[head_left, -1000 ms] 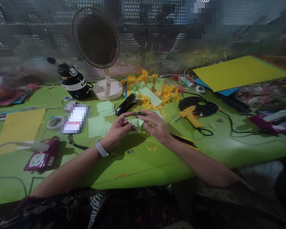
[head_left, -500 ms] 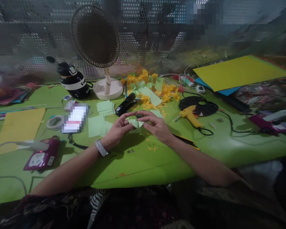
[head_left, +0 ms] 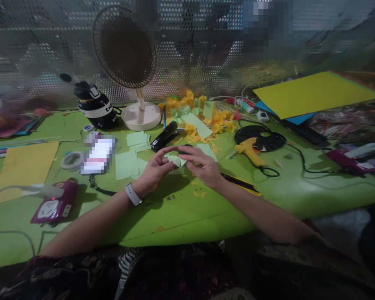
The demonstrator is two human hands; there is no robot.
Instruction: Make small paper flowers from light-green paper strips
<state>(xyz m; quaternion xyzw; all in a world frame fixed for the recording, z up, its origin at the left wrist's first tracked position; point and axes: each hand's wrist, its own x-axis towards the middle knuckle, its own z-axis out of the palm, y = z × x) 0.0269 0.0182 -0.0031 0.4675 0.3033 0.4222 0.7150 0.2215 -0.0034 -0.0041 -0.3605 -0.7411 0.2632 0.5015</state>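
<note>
Between my two hands is a small folded piece of pale green paper point(head_left: 176, 161). My left hand point(head_left: 158, 168), with a watch at its wrist, pinches the paper's left side between thumb and fingers. On the paper's right side, my right hand point(head_left: 203, 166) closes its thumb and fingertips; its fingers partly cover the folds. Just beyond the hands lies a black stapler point(head_left: 164, 136). Flat green paper squares point(head_left: 126, 164) are stacked to the left. Behind are orange paper flowers point(head_left: 225, 121) with some green pieces among them.
A yellow glue gun point(head_left: 251, 152) with its cord lies right of my hands, near a yellow-and-black cutter point(head_left: 240, 184). To the left are a phone point(head_left: 98, 156), a tape roll point(head_left: 71, 161) and a purple pouch point(head_left: 56, 204). A fan point(head_left: 140, 116) and a dark bottle point(head_left: 98, 110) stand behind.
My right hand has shifted slightly left and its fingers have moved over the paper, which now looks turned or more folded. My left hand keeps its place.
</note>
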